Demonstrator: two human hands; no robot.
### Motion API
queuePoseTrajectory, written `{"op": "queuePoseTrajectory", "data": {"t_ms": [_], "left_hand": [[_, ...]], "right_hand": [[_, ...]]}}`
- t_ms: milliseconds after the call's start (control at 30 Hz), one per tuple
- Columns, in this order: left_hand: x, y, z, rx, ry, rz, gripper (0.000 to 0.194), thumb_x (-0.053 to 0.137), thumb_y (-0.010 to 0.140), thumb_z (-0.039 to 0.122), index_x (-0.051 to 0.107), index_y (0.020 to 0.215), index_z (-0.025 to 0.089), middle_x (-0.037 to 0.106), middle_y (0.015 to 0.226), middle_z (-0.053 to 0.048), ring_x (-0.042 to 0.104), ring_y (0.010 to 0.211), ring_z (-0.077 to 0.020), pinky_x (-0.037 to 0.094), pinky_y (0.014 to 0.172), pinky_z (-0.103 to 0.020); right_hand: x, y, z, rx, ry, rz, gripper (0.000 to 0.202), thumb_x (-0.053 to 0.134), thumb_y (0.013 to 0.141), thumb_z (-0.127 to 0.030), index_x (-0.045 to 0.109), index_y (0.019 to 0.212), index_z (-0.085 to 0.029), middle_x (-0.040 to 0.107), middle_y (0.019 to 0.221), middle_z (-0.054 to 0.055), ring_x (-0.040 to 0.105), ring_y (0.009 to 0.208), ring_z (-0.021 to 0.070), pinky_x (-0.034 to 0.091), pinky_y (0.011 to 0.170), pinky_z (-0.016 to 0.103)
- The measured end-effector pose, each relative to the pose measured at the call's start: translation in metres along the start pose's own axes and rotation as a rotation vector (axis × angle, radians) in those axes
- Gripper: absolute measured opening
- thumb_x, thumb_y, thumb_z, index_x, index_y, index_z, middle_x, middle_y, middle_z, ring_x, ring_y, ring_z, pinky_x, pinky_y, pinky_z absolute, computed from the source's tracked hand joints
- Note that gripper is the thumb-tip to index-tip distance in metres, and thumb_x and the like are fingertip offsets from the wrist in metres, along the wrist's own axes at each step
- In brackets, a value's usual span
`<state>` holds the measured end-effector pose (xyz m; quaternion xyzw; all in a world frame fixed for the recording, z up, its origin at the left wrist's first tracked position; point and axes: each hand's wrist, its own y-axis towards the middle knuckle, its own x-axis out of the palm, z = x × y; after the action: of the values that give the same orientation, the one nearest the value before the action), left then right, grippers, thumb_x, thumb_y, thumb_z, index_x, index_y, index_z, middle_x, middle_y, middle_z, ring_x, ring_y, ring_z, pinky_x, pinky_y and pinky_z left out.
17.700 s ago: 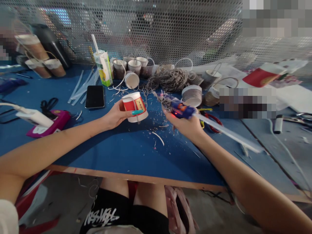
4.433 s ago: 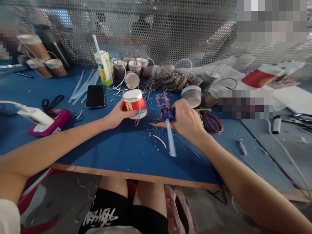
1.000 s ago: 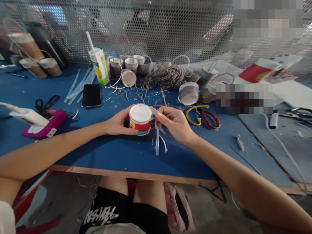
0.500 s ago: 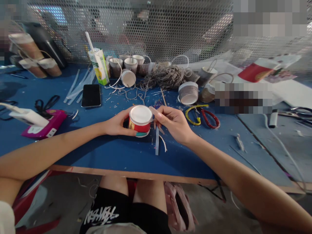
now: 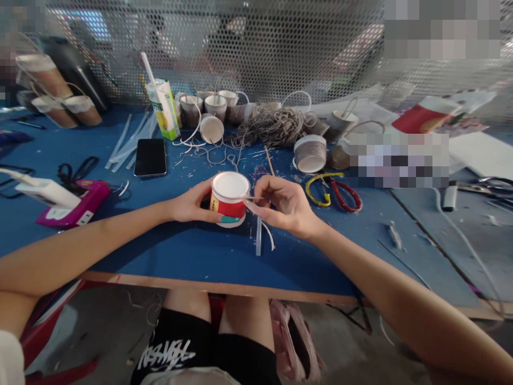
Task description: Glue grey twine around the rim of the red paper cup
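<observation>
The red and white cup (image 5: 230,208) was over the middle of the blue table (image 5: 160,248), its white mouth facing up; whether its base touched the surface could not be told. The left hand (image 5: 192,206) was curled round its left side, thumb across the near face, while the right hand (image 5: 286,208) pinched a thin cord (image 5: 255,198) at the cup's right rim. A clear glue stick (image 5: 258,240) lay just beside, below the right hand, and white scraps littered the surface. To the right sat a tool with yellow and red handles (image 5: 326,176); to the left, a black phone (image 5: 150,158) and a purple power strip (image 5: 74,206). Farther off, a tangled heap of grey string (image 5: 276,125) lay right of some grey cups (image 5: 216,107) and a drink carton (image 5: 163,111). A perforated metal screen (image 5: 280,48) closed off the far side. Past the table's wooden near edge (image 5: 188,283), a pink bag (image 5: 282,342) showed above the grey floor (image 5: 340,353).
</observation>
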<state>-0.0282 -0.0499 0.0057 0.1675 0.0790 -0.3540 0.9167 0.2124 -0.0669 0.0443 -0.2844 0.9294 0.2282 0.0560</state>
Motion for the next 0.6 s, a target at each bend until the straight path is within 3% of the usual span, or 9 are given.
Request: {"op": "queuePoseTrajectory", "data": {"t_ms": [600], "left_hand": [[0.0002,-0.0007,0.0038,-0.045,-0.031,0.008,0.086,0.085,0.069,0.041,0.050,0.144,0.018,0.067,0.132,-0.016,0.065,0.123,-0.0329,0.048,0.112,-0.051]], "right_hand": [[0.0022,0.0009,-0.0029,-0.077,-0.011,0.054,0.023,0.079,0.077,-0.025,0.058,0.073,-0.018,0.055,0.069,-0.003,0.048,0.062,0.0080,0.039,0.057,0.024]]}}
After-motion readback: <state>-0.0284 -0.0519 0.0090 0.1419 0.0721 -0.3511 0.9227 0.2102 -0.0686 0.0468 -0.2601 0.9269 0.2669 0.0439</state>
